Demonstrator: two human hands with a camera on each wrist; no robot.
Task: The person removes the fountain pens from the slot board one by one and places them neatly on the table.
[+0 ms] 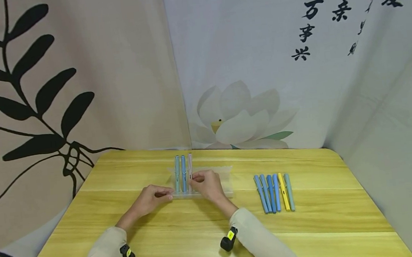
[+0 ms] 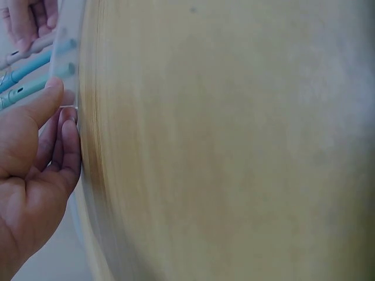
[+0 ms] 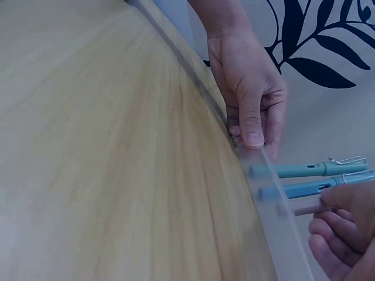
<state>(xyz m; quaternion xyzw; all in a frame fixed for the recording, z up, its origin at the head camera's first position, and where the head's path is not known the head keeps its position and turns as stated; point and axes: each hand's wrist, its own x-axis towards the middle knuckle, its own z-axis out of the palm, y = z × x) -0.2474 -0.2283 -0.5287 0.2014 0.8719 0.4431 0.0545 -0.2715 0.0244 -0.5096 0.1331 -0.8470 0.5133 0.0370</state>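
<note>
A clear plastic pen stand (image 1: 226, 178) lies toward the back of the table. My left hand (image 1: 153, 198) pinches its front left corner, with the thumb on the front lip in the left wrist view. In the stand, a green pen (image 1: 177, 174) and a blue pen (image 1: 184, 173) lie side by side, lower ends behind the lip (image 3: 266, 196). Just right of them is a pale pink pen (image 1: 190, 162), which my right hand (image 1: 210, 185) pinches between thumb and fingers. Its lower end is behind the lip in the right wrist view; the fingers cover its middle.
On the wooden table (image 1: 187, 239), to the right of the stand, several pens lie in a row: blue pens (image 1: 271, 195), a yellow pen (image 1: 283, 191) and a green pen (image 1: 290, 193). A printed cloth backdrop (image 1: 132, 69) hangs behind the table's far edge.
</note>
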